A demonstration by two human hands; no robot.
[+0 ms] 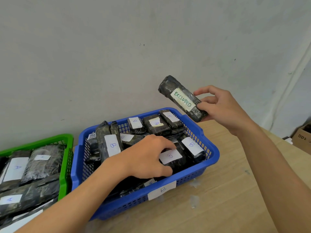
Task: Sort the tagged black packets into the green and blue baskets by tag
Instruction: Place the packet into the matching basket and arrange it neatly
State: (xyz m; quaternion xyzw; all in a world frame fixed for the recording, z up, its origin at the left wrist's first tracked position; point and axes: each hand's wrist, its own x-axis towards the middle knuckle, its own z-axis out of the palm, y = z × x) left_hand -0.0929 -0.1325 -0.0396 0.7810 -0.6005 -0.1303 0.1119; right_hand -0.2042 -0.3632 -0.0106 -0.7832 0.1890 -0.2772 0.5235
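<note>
The right hand (223, 111) is raised over the far right corner of the blue basket (213, 155). Its fingers (204, 94) and thumb pinch the lower end of the EXCLUDED-tagged packet (182, 98). This packet tilts up and to the left in the air, apart from the basket rim and in front of the wall (117, 56).

The left hand (148, 157) reaches into the blue basket, fingers curled round a B-tagged packet (171, 156) near the basket's right wall. Other B-tagged packets (111, 145) crowd the basket, some leaning above the rim.

The green basket (67, 148), holding A-tagged packets (16, 169), sits just beside its left wall. Both baskets stand at the bench's back edge. Bare bench (218, 207) lies in front and to the right. A cardboard box (303, 138) stands beyond the right edge.
</note>
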